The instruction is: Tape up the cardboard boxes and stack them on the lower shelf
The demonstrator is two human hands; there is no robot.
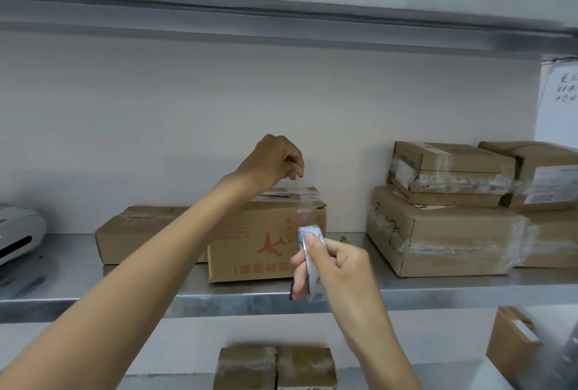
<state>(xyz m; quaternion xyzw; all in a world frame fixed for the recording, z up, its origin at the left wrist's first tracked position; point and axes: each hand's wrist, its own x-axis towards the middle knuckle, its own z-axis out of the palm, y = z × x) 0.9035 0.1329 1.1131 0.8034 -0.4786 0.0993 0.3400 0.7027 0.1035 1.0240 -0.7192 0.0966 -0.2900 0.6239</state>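
A cardboard box with red print (250, 242) stands on the metal middle shelf (438, 291). Clear tape (301, 202) runs across its top right corner. My left hand (275, 161) hovers above the box top, pinching the free end of the tape strip. My right hand (331, 267) grips a roll of clear tape (309, 261) in front of the box's right side. A flatter box (134, 233) lies behind on the left. Two taped boxes (275, 367) sit side by side on the lower shelf.
Several taped boxes (447, 211) are stacked at the right of the middle shelf. A white device (18, 233) sits at its left end. Another box (516, 346) leans at the lower right. A shelf (281, 8) spans overhead, and a handwritten sheet (560, 102) hangs at right.
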